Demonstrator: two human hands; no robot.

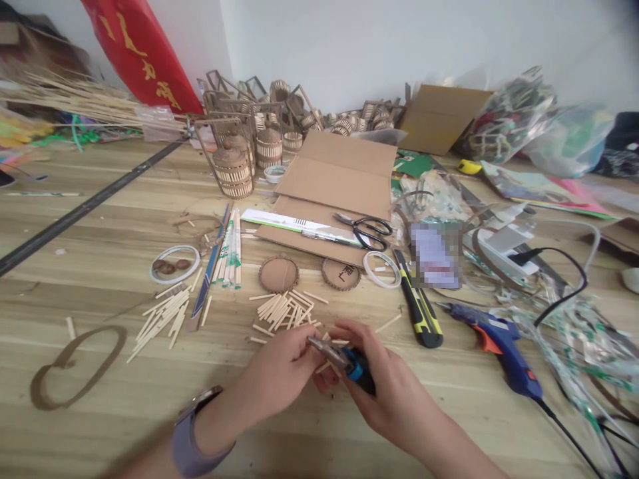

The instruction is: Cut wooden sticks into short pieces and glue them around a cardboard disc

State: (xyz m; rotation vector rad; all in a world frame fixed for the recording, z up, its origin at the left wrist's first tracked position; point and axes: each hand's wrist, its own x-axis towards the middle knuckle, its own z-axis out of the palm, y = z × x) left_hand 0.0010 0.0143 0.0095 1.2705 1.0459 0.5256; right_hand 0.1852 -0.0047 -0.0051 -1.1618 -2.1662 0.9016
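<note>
My right hand [382, 382] is wrapped round pliers [344, 359] with black and blue handles, their metal jaws pointing up and left. Close against the jaws, my left hand [287, 362] is closed in a pinch on a short wooden stick [324, 367], mostly hidden by the fingers and the tool. Just beyond both hands lies a loose pile of short cut sticks [282, 309]. Two round cardboard pieces with ridged rims, one on the left [278, 274] and one on the right [341, 273], lie behind that pile.
A blue glue gun [504, 346], a yellow-black box cutter [418, 299] and black-handled scissors [372, 231] lie to the right. Bundled chopsticks [229, 253] and more sticks [167, 313] are left. Cardboard sheets [339, 166] and small wooden baskets [232, 173] stand farther back.
</note>
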